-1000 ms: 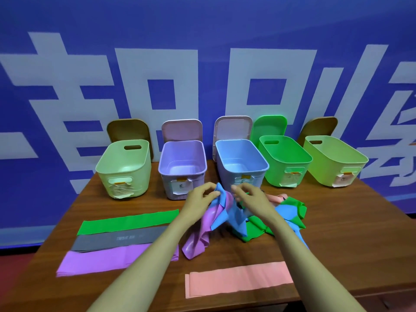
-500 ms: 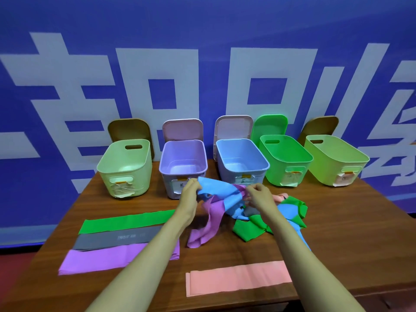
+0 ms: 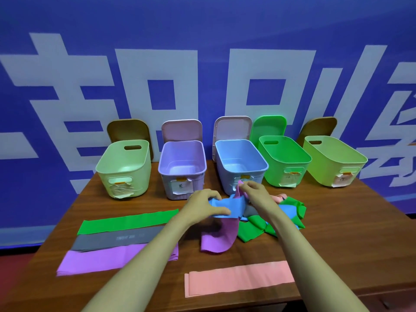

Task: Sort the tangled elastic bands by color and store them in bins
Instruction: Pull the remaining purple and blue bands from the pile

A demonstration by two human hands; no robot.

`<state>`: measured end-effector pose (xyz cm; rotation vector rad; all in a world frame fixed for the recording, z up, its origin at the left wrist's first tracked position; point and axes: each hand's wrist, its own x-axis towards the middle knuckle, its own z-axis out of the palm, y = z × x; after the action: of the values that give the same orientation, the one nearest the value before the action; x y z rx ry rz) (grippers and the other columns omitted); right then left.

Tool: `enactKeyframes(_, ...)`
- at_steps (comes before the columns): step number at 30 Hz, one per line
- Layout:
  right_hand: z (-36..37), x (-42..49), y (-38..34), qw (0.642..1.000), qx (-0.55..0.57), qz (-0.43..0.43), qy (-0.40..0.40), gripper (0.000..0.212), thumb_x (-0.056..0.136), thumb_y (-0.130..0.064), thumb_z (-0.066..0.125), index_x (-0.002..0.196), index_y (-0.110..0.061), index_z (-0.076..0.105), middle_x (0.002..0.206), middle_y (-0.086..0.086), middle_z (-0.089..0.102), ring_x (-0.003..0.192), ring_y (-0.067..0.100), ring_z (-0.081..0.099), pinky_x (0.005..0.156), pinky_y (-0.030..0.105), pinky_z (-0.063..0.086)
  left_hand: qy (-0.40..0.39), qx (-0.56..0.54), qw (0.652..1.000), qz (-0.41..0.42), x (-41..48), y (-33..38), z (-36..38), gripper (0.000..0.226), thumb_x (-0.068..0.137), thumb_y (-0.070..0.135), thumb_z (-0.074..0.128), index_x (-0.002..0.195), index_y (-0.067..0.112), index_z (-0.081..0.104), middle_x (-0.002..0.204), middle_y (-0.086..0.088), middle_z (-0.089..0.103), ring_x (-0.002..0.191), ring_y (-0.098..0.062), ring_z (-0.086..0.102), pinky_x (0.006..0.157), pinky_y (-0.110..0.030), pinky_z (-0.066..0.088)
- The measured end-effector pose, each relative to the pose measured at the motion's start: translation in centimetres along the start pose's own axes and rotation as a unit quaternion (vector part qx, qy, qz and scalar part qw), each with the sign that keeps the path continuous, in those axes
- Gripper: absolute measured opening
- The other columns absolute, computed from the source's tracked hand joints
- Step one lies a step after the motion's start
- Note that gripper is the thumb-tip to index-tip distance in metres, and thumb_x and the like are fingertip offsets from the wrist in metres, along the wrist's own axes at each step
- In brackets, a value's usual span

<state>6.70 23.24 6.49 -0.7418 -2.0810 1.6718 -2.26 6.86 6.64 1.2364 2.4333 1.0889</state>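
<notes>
Wooden table (image 3: 349, 233), blue bin (image 3: 225, 176) at 12 o'clock. Left hand (image 3: 200, 207) curled round blue band (image 3: 227, 207); right hand (image 3: 256, 195), at 3 o'clock from it, pinching purple band (image 3: 219, 238).

- A blue wall (image 3: 202, 23) is covered with large white characters (image 3: 184, 86).
- A brown wooden table (image 3: 360, 233) is placed before it.
- Red floor (image 3: 11, 278) is seen at the lower left.

bins (image 3: 171, 185) behind tangle (image 3: 253, 231) | strips (image 3: 119, 238) left | lone strip (image 3: 238, 278) before
</notes>
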Motion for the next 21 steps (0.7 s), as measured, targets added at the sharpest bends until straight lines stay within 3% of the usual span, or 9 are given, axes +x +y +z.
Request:
enactKeyframes(4,-0.3,0.4,0.2,0.999,-0.017,-0.028,0.014,0.021,0.088,-0.025,0.062,0.068,-0.021,0.059,0.067,-0.008,0.059,0.063,0.003,0.050,0.061,0.021,0.039,0.094,-0.115,0.988,0.038,0.5,0.1,-0.1,0.016,0.083,0.013,0.067,0.076,0.015,0.053,0.075,-0.001,0.048,0.070,-0.012,0.045,0.066,-0.026,0.038)
enactKeyframes(7,-1.0,1.1,0.9,0.998,-0.029,-0.018,0.056,0.024,0.090,-0.026,0.058,0.067,-0.021,0.057,0.068,-0.004,0.057,0.064,0.010,0.047,0.062,0.026,0.037,0.114,-0.311,0.943,-0.044,0.7,0.8,-0.7,0.024,0.088,0.000,0.055,0.075,0.015,0.041,0.070,-0.003,0.043,0.066,-0.013,0.041,0.058,-0.024,0.037)
enactKeyframes(9,-1.5,1.4,1.3,0.994,-0.026,0.004,0.106,0.026,0.092,-0.026,0.054,0.068,-0.017,0.056,0.068,0.004,0.056,0.065,0.017,0.047,0.064,0.031,0.039,0.138,-0.403,0.899,-0.100,0.9,1.3,-1.2,0.021,0.079,0.001,0.058,0.082,0.019,0.046,0.082,-0.005,0.051,0.072,-0.018,0.050,0.061,-0.026,0.046)
enactKeyframes(10,-1.7,1.3,1.4,0.992,-0.012,0.013,0.127,0.027,0.093,-0.025,0.052,0.069,-0.015,0.055,0.068,0.007,0.054,0.067,0.020,0.046,0.066,0.034,0.039,0.143,-0.405,0.896,-0.115,1.0,1.3,-1.5,0.025,0.071,0.007,0.056,0.088,0.024,0.049,0.091,-0.006,0.053,0.079,-0.021,0.054,0.067,-0.031,0.049)
enactKeyframes(12,-2.0,1.3,1.5,0.990,0.000,0.022,0.141,0.030,0.094,-0.023,0.050,0.066,-0.013,0.052,0.065,0.007,0.050,0.067,0.021,0.044,0.066,0.034,0.037,0.107,-0.353,0.924,-0.103,1.0,1.2,-1.8,0.036,0.061,0.016,0.043,0.094,0.028,0.053,0.100,-0.003,0.054,0.091,-0.021,0.052,0.076,-0.037,0.048)
enactKeyframes(14,-1.8,1.2,1.3,0.991,-0.011,0.021,0.130,0.030,0.095,-0.022,0.049,0.065,-0.015,0.052,0.063,0.003,0.048,0.063,0.019,0.042,0.064,0.031,0.035,0.051,-0.299,0.951,-0.064,0.7,1.3,-1.5,0.034,0.063,0.021,0.038,0.089,0.019,0.060,0.094,0.002,0.058,0.089,-0.017,0.052,0.073,-0.032,0.043)
enactKeyframes(16,-1.6,1.2,1.2,0.993,-0.016,0.014,0.115,0.029,0.095,-0.024,0.050,0.066,-0.017,0.053,0.063,0.001,0.049,0.061,0.015,0.042,0.059,0.028,0.035,0.033,-0.221,0.974,-0.047,0.6,1.4,-1.2,0.023,0.071,0.035,0.051,0.079,0.017,0.064,0.088,0.001,0.063,0.084,-0.014,0.054,0.070,-0.028,0.042)
enactKeyframes(18,-1.5,1.2,1.1,0.994,-0.032,0.000,0.106,0.028,0.094,-0.025,0.052,0.067,-0.018,0.054,0.062,-0.001,0.050,0.063,0.016,0.044,0.060,0.028,0.035,0.032,-0.106,0.994,-0.025,0.5,1.0,-0.8,0.028,0.069,0.047,0.073,0.078,0.022,0.065,0.087,-0.001,0.065,0.081,-0.013,0.056,0.071,-0.027,0.045)
enactKeyframes(21,-1.7,1.3,1.2,0.993,-0.059,-0.013,0.102,0.027,0.092,-0.027,0.055,0.066,-0.020,0.056,0.063,-0.002,0.053,0.069,0.019,0.046,0.069,0.030,0.036,0.008,-0.037,0.999,0.006,0.3,1.1,-0.8,0.031,0.066,0.054,0.076,0.082,0.030,0.066,0.093,0.002,0.062,0.087,-0.012,0.056,0.076,-0.027,0.045)
